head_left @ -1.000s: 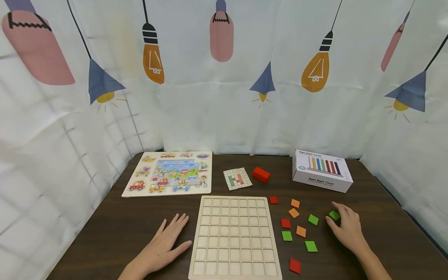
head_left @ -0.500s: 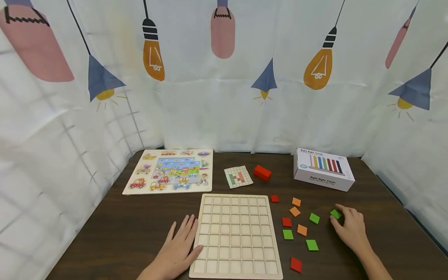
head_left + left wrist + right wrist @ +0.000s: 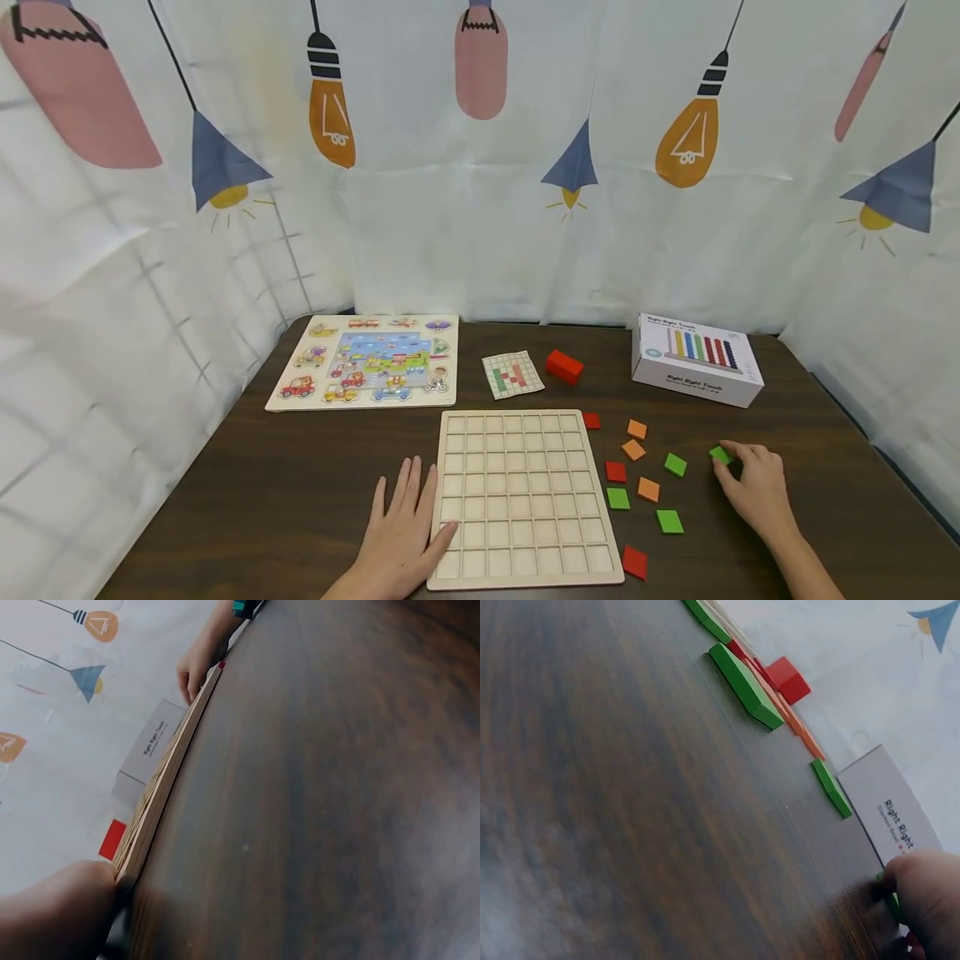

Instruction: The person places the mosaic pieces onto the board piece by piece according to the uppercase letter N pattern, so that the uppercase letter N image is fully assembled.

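while i follow the feed, i see the right hand point(image 3: 757, 487) with its thumb and index finger pinching a green tile point(image 3: 718, 455), toward the desk's point(image 3: 300, 475) right edge; a second ago those fingers stood wider apart around it. whether the tile is off the wood, i cannot tell. between it and the grid board point(image 3: 525, 496) lie three loose green squares point(image 3: 676, 464), three orange squares point(image 3: 648, 489) and three red squares point(image 3: 616, 472). the board, mid-desk toward the near edge, has slid a little rightward: its right side now comes right up to the nearest red one, where i saw a strip of desk before. the left hand point(image 3: 399, 537) has moved in from beside the board; its fingers are straight, lying along the board's left edge, with the thumb over the rim. farther out, along the far edge, i have a picture puzzle point(image 3: 382, 362) by the far left corner, then a small pattern card point(image 3: 513, 374), a red block point(image 3: 564, 366), and a white box point(image 3: 697, 360) near the far right corner. behind the desk hangs a white curtain point(image 3: 465, 250) printed with lamps and bulbs.
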### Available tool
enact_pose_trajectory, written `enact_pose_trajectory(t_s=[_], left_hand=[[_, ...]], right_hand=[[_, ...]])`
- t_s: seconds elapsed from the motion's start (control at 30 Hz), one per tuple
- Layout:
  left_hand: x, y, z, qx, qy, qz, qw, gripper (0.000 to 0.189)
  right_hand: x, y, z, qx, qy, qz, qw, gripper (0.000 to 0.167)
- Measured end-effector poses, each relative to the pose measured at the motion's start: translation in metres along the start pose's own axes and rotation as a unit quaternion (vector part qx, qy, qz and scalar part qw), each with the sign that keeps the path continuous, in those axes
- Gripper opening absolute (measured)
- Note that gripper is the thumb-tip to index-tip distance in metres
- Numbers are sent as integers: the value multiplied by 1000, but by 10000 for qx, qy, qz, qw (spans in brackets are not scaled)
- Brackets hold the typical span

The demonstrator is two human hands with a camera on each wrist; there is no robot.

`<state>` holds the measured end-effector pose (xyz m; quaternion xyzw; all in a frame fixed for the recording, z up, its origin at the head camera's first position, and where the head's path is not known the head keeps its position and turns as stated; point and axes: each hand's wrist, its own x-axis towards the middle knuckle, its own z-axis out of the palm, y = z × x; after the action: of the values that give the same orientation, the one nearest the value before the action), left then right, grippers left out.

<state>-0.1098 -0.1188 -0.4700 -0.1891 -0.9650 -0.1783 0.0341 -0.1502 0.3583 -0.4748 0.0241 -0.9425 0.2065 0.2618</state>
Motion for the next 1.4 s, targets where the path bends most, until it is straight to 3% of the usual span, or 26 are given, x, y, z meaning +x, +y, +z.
enact_pose_trajectory(t_s=[0.2,0.6,1.03,1.4], left_hand=[[1,-2,-2,-219,109,-78,9997,71],[3,-3,-1,-363,428,199,9982,61],[3,-5,-3,-710,249,257,9968,59],[5,-6,-3,-488,260,286,9981,57]], right_hand=[[1,-1,0,9,-46,97,9999,26],[1,-1,-1,-111,-121,57,9998,25],[3,-6,-2,68,64,151,9998,25],[11,-34,-2,266,98,-45,9996,23]])
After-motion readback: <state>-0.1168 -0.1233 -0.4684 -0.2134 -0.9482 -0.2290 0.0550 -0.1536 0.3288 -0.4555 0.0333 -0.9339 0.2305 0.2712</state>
